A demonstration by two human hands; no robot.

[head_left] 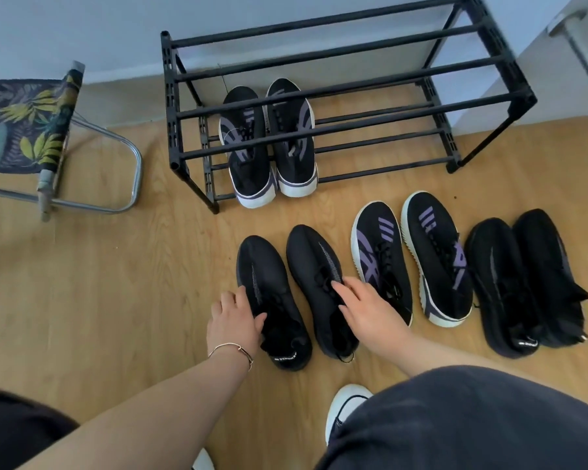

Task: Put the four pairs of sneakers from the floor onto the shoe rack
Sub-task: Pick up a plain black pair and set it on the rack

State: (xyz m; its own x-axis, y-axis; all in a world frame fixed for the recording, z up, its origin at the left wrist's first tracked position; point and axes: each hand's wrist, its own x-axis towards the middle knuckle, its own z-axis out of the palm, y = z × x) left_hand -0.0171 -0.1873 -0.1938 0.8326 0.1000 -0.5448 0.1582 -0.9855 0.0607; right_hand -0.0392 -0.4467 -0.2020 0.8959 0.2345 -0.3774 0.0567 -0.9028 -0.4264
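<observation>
Sneakers in three pairs stand in a row on the wooden floor [82, 283] before the black shoe rack [319, 96]: one all-black pair on the left [296, 293], one black-and-purple pair in the middle [411, 256], and another all-black pair on the right [526, 279]. A fourth black-and-purple pair [272, 140] already sits on the lower shelf of the rack, heels toward the camera. Both arms reach forward and down to the left pair. The left hand [235, 317], with a thin bracelet [233, 351] at the wrist, rests with relaxed, open fingers on the outer side of the left shoe. The right hand [364, 307] lies flat on the right shoe's laces, fingers stretched, not closed around it. A folding stool [48, 130] stands at the far left.
</observation>
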